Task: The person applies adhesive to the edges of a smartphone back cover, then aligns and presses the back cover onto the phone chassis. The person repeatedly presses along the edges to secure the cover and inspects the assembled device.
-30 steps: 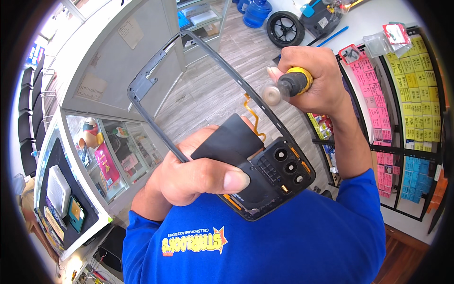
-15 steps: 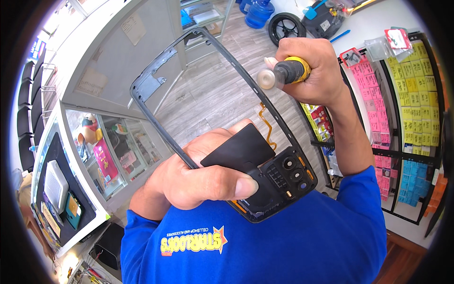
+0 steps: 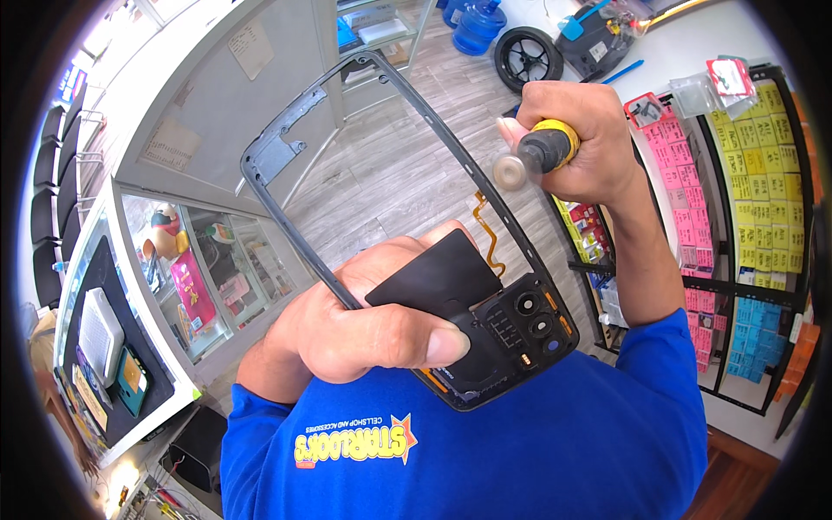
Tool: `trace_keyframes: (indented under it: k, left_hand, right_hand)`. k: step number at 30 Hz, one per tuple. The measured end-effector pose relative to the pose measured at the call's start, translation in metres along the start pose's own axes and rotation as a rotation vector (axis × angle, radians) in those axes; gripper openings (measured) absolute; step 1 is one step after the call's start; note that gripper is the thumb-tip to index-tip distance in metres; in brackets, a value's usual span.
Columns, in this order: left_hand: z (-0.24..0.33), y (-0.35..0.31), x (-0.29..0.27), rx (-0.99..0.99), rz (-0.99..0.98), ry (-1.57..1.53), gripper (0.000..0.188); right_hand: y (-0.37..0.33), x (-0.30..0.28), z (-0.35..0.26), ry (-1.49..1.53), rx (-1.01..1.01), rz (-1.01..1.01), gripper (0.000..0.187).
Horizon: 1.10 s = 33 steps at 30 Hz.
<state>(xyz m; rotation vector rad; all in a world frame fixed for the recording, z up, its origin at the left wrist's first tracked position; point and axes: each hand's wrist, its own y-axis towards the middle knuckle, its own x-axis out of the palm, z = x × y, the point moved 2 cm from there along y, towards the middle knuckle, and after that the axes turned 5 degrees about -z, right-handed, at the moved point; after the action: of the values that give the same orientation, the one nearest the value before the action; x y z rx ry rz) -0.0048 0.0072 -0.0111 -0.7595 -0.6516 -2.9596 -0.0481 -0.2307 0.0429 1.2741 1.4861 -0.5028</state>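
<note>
My left hand (image 3: 347,334) grips a phone mid-frame (image 3: 485,368), thumb pressed on its dark lower plate. The frame is tilted, with a large opening through which the floor shows. Camera lenses (image 3: 529,303) sit at its lower right corner, beside a black flap (image 3: 438,273). A thin orange flex cable (image 3: 491,243) dangles near the right rail. My right hand (image 3: 594,143) is wrapped around a black and yellow rotary tool (image 3: 555,143). Its pale round tip (image 3: 509,172), ringed by a blurred translucent disc, is just right of the rail, apart from it.
At left, a display case (image 3: 195,277) holds toys and boxes, beside a counter mat (image 3: 91,338) with phones. Racks of yellow packets (image 3: 754,165) and pink packets (image 3: 680,186) stand at right. A black wheel (image 3: 527,56) and blue water jug (image 3: 478,26) are beyond.
My right hand and the rotary tool have shifted slightly right and down, widening the gap from the frame's rail. The left hand and the frame have barely moved.
</note>
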Motion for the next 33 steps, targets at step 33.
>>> trace_keyframes:
  k: [33]
  left_hand:
    - [0.002, -0.014, 0.013, -0.277, 0.334, -0.232, 0.044]
  right_hand:
    - [-0.033, -0.009, -0.022, 0.03, 0.026, -0.019, 0.02]
